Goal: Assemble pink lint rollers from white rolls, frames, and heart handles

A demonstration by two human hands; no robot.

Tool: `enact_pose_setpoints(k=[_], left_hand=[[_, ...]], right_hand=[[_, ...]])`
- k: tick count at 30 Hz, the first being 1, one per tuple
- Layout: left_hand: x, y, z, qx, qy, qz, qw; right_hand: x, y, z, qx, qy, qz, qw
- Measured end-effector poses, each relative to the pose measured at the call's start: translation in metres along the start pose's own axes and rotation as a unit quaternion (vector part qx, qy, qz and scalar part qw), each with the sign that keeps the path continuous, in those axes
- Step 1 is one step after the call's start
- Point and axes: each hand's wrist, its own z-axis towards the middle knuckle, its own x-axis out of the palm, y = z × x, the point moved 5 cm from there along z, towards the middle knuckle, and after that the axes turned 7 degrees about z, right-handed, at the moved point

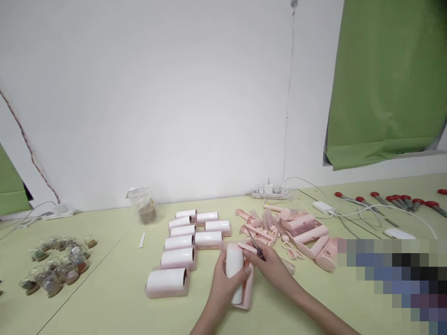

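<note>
In the head view my left hand (223,280) is wrapped round a white lint roller roll (233,266), held upright. A long pink casing (248,291) stands against the roll's right side. My right hand (263,263) is closed at the top of the casing, its fingers on a pink piece (246,246). A slim dark metal tool (257,245) sticks up from the right hand; its kind is hard to make out. Several white rolls in clear pinkish covers (166,284) lie in two columns to the left.
Loose pink plastic parts (307,232) are heaped at the right. Behind them stands a power strip (271,194). Red-handled tools (380,197) and cables lie far right. Small glass domes (56,270) stand at the left, a plastic bag (145,207) near the wall.
</note>
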Motion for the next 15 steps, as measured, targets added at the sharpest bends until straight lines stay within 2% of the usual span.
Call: enact_pose_setpoints(k=[4, 7, 11, 15], left_hand=[[0.006, 0.003, -0.001, -0.022, 0.026, -0.055, 0.998], [0.008, 0.003, -0.002, -0.020, 0.024, -0.066, 0.997], [0.011, 0.000, -0.004, -0.011, 0.038, -0.084, 0.996], [0.019, -0.001, -0.009, -0.037, 0.082, -0.156, 0.984]], right_hand=[[0.004, -0.002, -0.004, 0.005, -0.024, 0.057, 0.998], [0.002, -0.011, -0.004, 0.037, -0.029, 0.107, 0.993], [0.000, -0.016, -0.004, 0.091, 0.015, 0.188, 0.978], [0.001, -0.012, -0.009, 0.144, 0.060, 0.225, 0.962]])
